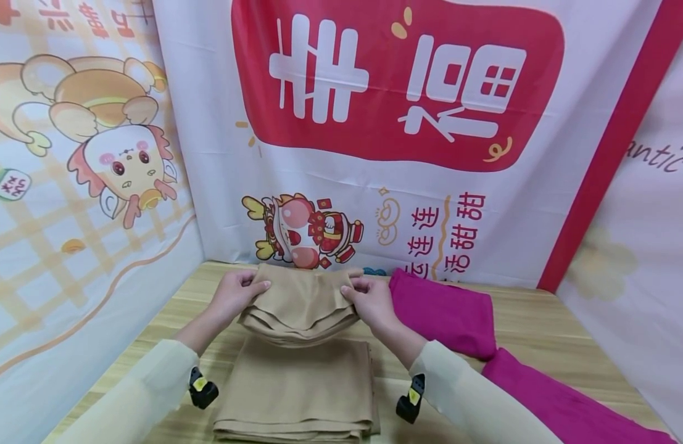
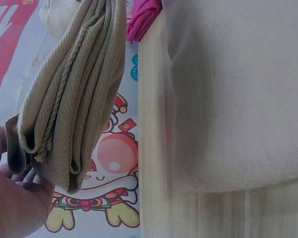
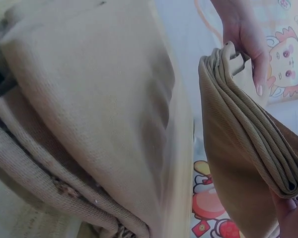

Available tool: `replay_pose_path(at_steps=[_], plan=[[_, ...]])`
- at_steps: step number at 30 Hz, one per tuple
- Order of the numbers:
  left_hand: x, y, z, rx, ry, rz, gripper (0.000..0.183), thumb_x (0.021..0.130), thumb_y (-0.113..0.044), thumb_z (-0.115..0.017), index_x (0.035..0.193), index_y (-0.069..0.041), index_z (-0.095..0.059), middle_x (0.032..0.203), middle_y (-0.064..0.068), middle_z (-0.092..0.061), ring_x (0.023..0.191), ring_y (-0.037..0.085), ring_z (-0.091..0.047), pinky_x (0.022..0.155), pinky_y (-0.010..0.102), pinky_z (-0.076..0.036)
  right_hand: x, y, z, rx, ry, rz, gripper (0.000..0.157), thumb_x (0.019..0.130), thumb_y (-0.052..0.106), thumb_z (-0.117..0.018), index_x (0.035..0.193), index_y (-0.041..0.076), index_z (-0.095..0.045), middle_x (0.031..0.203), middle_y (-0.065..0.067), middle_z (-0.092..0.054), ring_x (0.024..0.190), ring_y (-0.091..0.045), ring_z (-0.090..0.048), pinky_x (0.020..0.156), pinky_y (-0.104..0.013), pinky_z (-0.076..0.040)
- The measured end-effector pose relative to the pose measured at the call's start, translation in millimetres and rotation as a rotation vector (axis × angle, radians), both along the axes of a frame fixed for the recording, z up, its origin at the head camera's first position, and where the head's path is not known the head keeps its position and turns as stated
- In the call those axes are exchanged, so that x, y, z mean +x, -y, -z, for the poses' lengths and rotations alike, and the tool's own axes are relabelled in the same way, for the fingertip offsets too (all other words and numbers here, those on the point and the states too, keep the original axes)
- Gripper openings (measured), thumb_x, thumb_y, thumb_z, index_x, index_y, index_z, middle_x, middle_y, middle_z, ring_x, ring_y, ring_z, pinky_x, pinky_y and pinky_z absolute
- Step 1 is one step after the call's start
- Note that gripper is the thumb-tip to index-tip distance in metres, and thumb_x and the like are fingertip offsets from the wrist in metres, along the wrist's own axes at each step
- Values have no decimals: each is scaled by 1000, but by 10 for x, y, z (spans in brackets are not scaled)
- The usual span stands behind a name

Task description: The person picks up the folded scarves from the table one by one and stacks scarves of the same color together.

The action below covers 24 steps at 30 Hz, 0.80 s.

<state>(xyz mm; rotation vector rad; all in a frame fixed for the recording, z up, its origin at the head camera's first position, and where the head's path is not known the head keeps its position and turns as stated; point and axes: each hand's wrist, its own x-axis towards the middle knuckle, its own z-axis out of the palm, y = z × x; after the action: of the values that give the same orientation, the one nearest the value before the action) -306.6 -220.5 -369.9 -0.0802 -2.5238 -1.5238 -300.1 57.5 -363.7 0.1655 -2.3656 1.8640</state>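
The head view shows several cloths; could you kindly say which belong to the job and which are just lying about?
In the job:
- raised tan cloth, held by left hand and right hand
- folded tan pile, likely

Apparently lying about:
- farther magenta cloth
- nearer magenta cloth

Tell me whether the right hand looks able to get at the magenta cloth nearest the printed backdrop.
Probably yes: the right hand is just beside that magenta cloth, with nothing visible between them. It pinches the raised tan cloth, though, so it would likely need to let go first.
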Motion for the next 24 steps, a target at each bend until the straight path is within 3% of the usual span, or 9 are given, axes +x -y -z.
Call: replay_pose_path(at_steps=[8,24], plan=[[88,-22,-22,11,19,-9,42,92,-23,-69,122,6,-62,113,20,-66,102,28,-60,91,43,-47,77,-34,-9,-3,26,5,17,89,11,-71,102,1,-74,90,-8,-72,77,-12,-64,67,-26,-53],[294,-82,-99,30,1,-13,40,90,-22,-71,117,6,-65,104,15,-70,85,12,-62,76,24,-49,224,-109,-4,-46,44,-13,18,89,9,-71,104,1,-74,91,-8,-72,82,-13,-64,71,-29,-54]])
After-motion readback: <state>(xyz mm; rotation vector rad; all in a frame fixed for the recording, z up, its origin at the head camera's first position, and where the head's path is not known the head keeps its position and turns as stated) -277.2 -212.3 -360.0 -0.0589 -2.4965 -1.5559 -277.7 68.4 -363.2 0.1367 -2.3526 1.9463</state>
